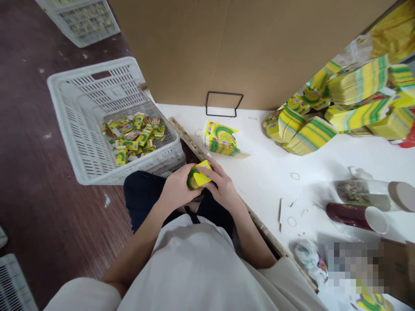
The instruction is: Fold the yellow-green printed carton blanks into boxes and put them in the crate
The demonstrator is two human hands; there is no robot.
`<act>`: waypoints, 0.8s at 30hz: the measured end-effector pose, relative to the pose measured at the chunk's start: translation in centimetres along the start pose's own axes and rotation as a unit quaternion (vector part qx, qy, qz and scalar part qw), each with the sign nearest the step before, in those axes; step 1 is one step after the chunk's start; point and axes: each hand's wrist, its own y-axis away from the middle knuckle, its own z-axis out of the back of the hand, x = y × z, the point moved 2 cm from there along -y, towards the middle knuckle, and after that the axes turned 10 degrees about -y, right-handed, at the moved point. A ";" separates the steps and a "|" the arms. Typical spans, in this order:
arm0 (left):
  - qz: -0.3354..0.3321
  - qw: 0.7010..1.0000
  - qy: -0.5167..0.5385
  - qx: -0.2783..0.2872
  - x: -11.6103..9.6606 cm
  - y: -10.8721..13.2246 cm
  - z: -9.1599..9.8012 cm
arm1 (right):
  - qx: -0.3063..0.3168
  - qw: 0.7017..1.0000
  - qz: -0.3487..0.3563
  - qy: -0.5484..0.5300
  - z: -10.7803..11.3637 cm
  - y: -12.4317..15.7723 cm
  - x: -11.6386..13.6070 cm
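Observation:
Above my lap, my left hand (pixel 177 186) and my right hand (pixel 223 186) close around one small yellow and green carton (pixel 195 179). The left fingers wrap its left side, while the right thumb and fingers press its yellow end. My fingers partly cover the carton, so I cannot tell whether its flap is tucked in. On the white table just beyond my hands stands a small stack of flat yellow and green cartons (pixel 222 139). To the left, a white plastic crate (pixel 94 71) holds several small yellow cartons (pixel 136 134).
A big cardboard box (pixel 207 47) walls off the table's back, with a black wire stand (pixel 224 104) before it. Bundled flat cartons (pixel 358 82) pile up at right. A jar (pixel 366 192) and a dark red cup (pixel 353 217) lie nearer. Another crate (pixel 86 21) stands on the floor.

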 end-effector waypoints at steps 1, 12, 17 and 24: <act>-0.011 1.000 0.001 0.014 0.1 0.0 0.4 | 0.030 1.000 -0.007 0.001 0.4 -0.1 0.0; 0.033 0.981 0.155 -0.108 1.1 -0.7 1.6 | -0.070 0.998 -0.006 -0.007 0.4 -1.2 0.7; 0.111 0.904 0.263 -0.319 4.7 -1.6 1.9 | -0.212 0.974 -0.004 0.085 4.7 -3.5 -0.5; -0.117 0.987 0.095 -0.057 0.7 -0.4 1.3 | -0.008 0.999 0.049 -0.022 2.0 -3.5 1.1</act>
